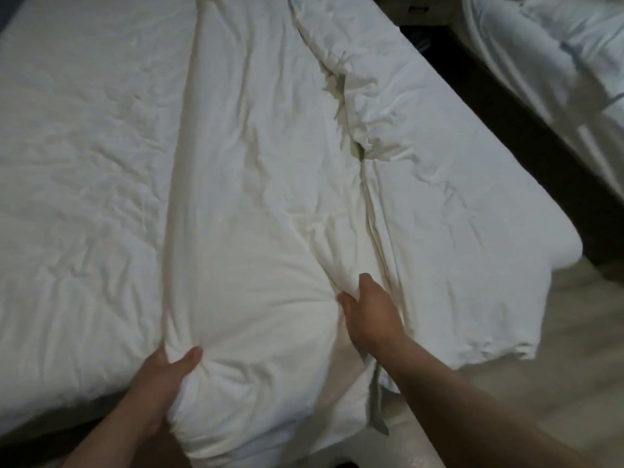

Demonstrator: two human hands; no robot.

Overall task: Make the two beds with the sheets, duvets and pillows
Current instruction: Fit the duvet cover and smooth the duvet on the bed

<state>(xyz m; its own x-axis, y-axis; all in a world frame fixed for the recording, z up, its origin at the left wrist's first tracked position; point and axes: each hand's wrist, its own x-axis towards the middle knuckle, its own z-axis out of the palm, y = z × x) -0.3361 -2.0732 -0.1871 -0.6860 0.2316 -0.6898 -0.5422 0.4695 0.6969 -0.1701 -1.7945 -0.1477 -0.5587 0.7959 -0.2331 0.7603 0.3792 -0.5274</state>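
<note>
A white duvet (256, 184) lies lengthwise down the near bed, folded into a thick strip over the wrinkled white sheet (77, 157). My left hand (162, 380) grips the duvet's near left corner, thumb on top. My right hand (368, 312) pinches a bunch of duvet fabric at the near right, beside a fold line. More of the duvet (449, 204) spreads flat to the right, reaching the bed's corner. A second bed (553, 59) with rumpled white bedding stands at the upper right.
A dark gap (499, 106) separates the two beds. Light wooden floor (557, 383) shows at the lower right, below the near bed's foot. A grey strip of fabric (376, 410) hangs from the duvet's near edge.
</note>
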